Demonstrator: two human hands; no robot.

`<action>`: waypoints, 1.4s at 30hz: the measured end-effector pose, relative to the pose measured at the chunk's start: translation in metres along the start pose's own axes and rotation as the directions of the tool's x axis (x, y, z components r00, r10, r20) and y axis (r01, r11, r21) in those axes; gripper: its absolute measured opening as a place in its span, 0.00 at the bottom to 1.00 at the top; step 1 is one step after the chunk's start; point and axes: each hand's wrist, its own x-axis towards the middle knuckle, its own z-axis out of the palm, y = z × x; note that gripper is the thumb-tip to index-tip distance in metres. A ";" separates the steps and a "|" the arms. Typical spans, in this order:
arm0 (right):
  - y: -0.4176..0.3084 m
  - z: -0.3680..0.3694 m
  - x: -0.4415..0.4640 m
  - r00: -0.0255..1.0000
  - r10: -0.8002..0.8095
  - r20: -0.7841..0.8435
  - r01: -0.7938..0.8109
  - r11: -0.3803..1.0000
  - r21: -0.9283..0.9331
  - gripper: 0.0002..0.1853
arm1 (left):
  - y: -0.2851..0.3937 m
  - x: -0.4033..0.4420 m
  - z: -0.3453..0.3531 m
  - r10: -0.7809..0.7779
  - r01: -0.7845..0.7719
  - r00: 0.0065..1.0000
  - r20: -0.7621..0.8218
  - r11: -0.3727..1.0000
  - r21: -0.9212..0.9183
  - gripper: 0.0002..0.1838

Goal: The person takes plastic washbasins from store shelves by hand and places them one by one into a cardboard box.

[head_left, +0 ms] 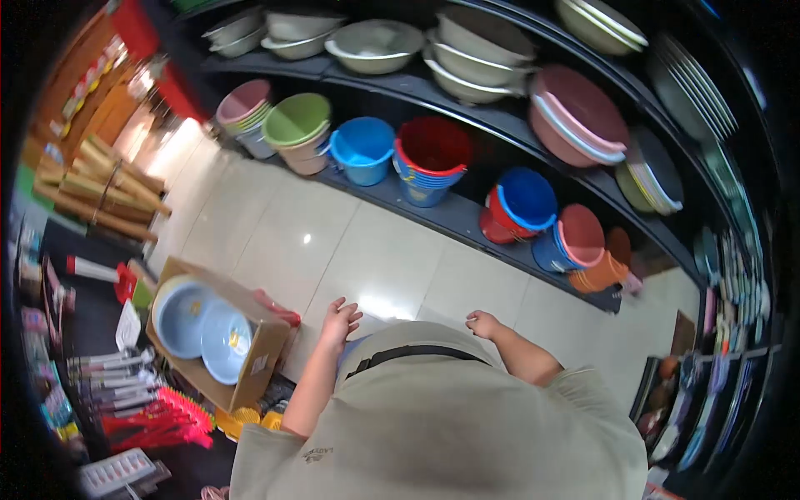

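The left hand has fingers loosely curled, slightly apart; a cardboard box of pale-blue basins sits at its 9 o'clock. The right hand curls narrowly, a blue bucket at 1 o'clock.

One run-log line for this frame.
left hand: empty | right hand: empty | cardboard box: person's left, holds blue basins | buckets: lower shelf, ahead

Cardboard box holds two pale-blue basins. Left hand — right of the box, near it, fingers loosely bent. Right hand — farther right of the box. Beyond the box: dark shelving bearing plastic buckets, some stacked.
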 end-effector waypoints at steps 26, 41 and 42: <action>0.252 0.078 -0.132 0.930 0.329 -0.163 -0.203 0.831 0.517 0.32 | 0.029 0.061 0.394 -0.279 -0.082 0.822 0.496 0.804 0.588 0.27; 0.363 -0.029 -0.092 0.488 0.560 -0.670 0.023 0.759 0.651 0.18 | 0.023 0.076 0.699 -0.369 -0.442 0.444 0.816 0.702 0.558 0.27; 0.366 -0.030 -0.087 0.490 0.561 -0.668 0.023 0.757 0.653 0.18 | 0.028 0.074 0.703 -0.371 -0.441 0.447 0.814 0.701 0.561 0.27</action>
